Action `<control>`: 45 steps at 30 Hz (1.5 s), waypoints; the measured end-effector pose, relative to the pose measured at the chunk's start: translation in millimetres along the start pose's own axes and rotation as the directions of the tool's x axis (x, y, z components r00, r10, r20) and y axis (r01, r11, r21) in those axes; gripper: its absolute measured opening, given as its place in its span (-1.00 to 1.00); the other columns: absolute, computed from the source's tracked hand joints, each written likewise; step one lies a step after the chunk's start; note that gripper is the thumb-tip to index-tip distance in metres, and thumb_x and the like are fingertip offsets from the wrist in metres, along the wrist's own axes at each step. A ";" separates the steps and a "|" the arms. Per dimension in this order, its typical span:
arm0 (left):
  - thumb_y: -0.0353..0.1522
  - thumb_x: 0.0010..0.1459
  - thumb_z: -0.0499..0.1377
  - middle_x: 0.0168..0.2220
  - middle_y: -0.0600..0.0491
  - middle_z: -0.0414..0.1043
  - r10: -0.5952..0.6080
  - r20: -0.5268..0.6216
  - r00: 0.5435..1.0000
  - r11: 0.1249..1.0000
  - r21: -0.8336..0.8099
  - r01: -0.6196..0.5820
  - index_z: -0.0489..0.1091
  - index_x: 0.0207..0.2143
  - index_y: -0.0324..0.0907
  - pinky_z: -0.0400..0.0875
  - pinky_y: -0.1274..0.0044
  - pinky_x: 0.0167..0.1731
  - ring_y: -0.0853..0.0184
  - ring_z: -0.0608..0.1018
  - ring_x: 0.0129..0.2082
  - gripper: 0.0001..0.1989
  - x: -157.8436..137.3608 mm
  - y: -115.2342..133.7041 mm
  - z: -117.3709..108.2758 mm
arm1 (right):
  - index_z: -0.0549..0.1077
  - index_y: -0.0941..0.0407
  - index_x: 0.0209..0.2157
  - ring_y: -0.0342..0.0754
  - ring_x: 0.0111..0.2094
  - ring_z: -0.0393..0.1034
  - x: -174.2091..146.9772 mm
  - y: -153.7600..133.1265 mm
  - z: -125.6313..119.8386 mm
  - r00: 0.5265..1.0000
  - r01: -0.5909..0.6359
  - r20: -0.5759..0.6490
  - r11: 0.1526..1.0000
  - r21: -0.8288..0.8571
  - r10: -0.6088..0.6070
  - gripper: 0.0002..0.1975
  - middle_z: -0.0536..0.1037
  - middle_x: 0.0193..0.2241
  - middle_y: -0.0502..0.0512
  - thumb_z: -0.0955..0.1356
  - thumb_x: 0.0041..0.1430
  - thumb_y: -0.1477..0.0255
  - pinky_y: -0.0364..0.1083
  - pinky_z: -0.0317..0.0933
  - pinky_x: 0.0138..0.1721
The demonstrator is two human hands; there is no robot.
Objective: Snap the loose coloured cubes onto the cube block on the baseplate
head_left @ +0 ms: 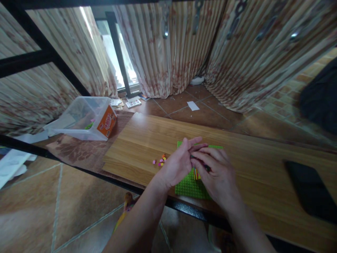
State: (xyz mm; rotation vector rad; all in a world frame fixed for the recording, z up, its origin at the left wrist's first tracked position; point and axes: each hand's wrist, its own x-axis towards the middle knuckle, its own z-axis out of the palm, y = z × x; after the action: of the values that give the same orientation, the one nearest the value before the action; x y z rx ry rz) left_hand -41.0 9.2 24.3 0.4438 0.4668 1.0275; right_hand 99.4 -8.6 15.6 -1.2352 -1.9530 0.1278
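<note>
Over a green studded baseplate, my two hands meet. My left hand is turned palm up with its fingers stretched out. My right hand has thumb and fingers pinched together at the left palm; whatever they grip is hidden. Beneath the right hand, a small stack of striped toy bricks in red, yellow and dark colours shows on the baseplate, partly covered. Left of my left wrist, several loose small bricks in pink, orange and yellow lie on the wooden table.
A clear plastic bin with an orange label stands on a brown cloth at the table's left end, a few green pieces inside. A dark flat tablet or phone lies at right. A black metal frame rises at left.
</note>
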 end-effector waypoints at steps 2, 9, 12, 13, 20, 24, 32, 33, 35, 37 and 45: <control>0.02 0.26 0.17 0.03 -0.14 0.50 -0.004 0.028 1.000 1.000 0.020 0.004 0.50 0.02 -0.19 0.33 0.47 0.02 0.21 0.51 0.05 -0.48 -0.6 -0.8 -0.6 | 0.62 0.03 -0.18 0.10 -0.15 0.43 -0.4 -0.1 1.6 1.000 0.005 0.017 1.000 -0.020 -0.005 -0.83 0.63 -0.22 0.13 0.36 0.33 0.35 0.10 0.29 -0.09; 0.09 0.17 0.23 0.12 -0.13 0.45 0.003 0.106 0.994 0.992 0.125 -0.016 0.48 0.08 -0.16 0.33 0.47 -0.02 0.18 0.47 0.09 -0.38 -1.1 -4.0 -4.2 | 0.58 0.04 -0.31 0.08 -0.26 0.43 3.3 1.5 -4.0 0.997 -0.017 0.079 0.999 -0.032 0.019 -0.78 0.63 -0.33 0.10 0.29 0.35 0.36 0.07 0.25 -0.18; 0.10 0.16 0.23 0.14 -0.14 0.44 0.005 0.124 0.992 0.987 0.157 -0.025 0.48 0.09 -0.15 0.32 0.45 0.00 0.16 0.45 0.11 -0.37 -1.0 -5.7 -5.6 | 0.56 0.05 -0.31 0.09 -0.26 0.44 3.3 1.6 -5.9 0.994 -0.036 0.106 0.999 -0.037 0.040 -0.77 0.63 -0.33 0.12 0.29 0.35 0.35 0.07 0.26 -0.18; 0.09 0.16 0.23 0.15 -0.14 0.44 0.007 0.130 0.991 0.986 0.164 -0.028 0.48 0.09 -0.15 0.32 0.45 0.00 0.16 0.45 0.12 -0.37 -0.9 -5.8 -6.0 | 0.56 0.05 -0.31 0.09 -0.25 0.45 3.3 1.5 -7.1 0.992 -0.049 0.113 0.998 -0.032 0.052 -0.78 0.63 -0.32 0.12 0.29 0.35 0.34 0.07 0.26 -0.17; 0.01 0.12 0.31 0.18 -0.15 0.44 0.057 0.139 0.989 0.981 0.176 -0.081 0.49 0.08 -0.15 0.32 0.37 0.12 0.11 0.48 0.14 -0.41 -3.4 7.4 -8.6 | 0.58 -0.01 -0.24 0.06 -0.21 0.52 4.0 17.9 -29.0 0.959 -0.281 0.049 0.959 0.043 0.279 -0.78 0.65 -0.28 0.07 0.32 0.32 0.24 0.05 0.33 -0.11; -0.06 0.11 0.34 0.07 -0.15 0.54 0.102 0.101 0.990 0.970 0.209 -0.122 0.53 0.02 -0.18 0.40 0.41 0.00 0.18 0.58 -0.04 -0.49 -5.3 19.1 -12.1 | 0.60 -0.02 -0.29 0.08 -0.18 0.52 0.3 44.6 -34.9 0.919 -0.394 0.010 0.913 0.104 0.395 -0.77 0.64 -0.25 0.08 0.35 0.26 0.18 0.07 0.35 -0.05; -0.20 0.19 0.28 -0.16 -0.07 0.63 0.187 -0.051 0.981 0.966 0.191 -0.174 0.59 -0.13 -0.22 0.40 0.54 -0.20 0.35 0.60 -0.27 -0.69 -3.1 23.2 -12.7 | 0.66 -0.01 -0.37 0.14 0.01 0.46 -5.3 67.1 -18.6 0.881 -0.472 0.108 0.854 0.219 0.460 -0.80 0.60 -0.10 0.12 0.42 0.10 0.20 0.16 0.27 0.10; -0.21 0.19 0.28 -0.17 -0.07 0.63 0.187 -0.059 0.981 0.967 0.189 -0.173 0.59 -0.13 -0.22 0.40 0.54 -0.21 0.36 0.60 -0.28 -0.70 -2.9 23.1 -12.3 | 0.66 -0.01 -0.37 0.14 0.02 0.46 -5.1 66.9 -17.4 0.879 -0.478 0.113 0.847 0.232 0.464 -0.80 0.60 -0.10 0.13 0.43 0.09 0.20 0.16 0.27 0.11; -0.22 0.19 0.28 -0.18 -0.07 0.63 0.185 -0.065 0.981 0.968 0.186 -0.170 0.59 -0.14 -0.22 0.40 0.55 -0.23 0.37 0.60 -0.30 -0.71 -2.8 23.1 -12.0 | 0.67 -0.01 -0.38 0.14 0.02 0.46 -4.6 66.2 -15.9 0.870 -0.492 0.123 0.829 0.264 0.478 -0.81 0.60 -0.10 0.13 0.44 0.07 0.20 0.16 0.26 0.12; -0.22 0.18 0.28 -0.19 -0.06 0.63 0.184 -0.066 0.981 0.969 0.180 -0.170 0.59 -0.15 -0.22 0.40 0.55 -0.23 0.37 0.59 -0.30 -0.71 -2.6 23.1 -12.5 | 0.67 0.00 -0.39 0.14 0.02 0.47 -4.3 65.6 -15.4 0.857 -0.514 0.135 0.806 0.293 0.497 -0.80 0.60 -0.09 0.14 0.45 0.04 0.19 0.16 0.27 0.12; -0.22 0.15 0.31 -0.22 -0.04 0.63 0.193 -0.056 0.980 0.969 0.167 -0.182 0.61 -0.15 -0.23 0.41 0.58 -0.24 0.40 0.59 -0.31 -0.70 -2.4 22.8 -14.4 | 0.67 0.01 -0.41 0.14 0.00 0.49 -4.9 65.2 -15.7 0.849 -0.525 0.137 0.792 0.311 0.510 -0.77 0.61 -0.09 0.15 0.48 0.01 0.14 0.17 0.30 0.10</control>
State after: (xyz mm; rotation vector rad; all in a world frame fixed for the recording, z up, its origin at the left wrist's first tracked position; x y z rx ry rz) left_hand -66.1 19.2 25.6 0.6059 0.5830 1.1959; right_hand 157.6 16.3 -7.4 -1.5054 -1.4907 0.7499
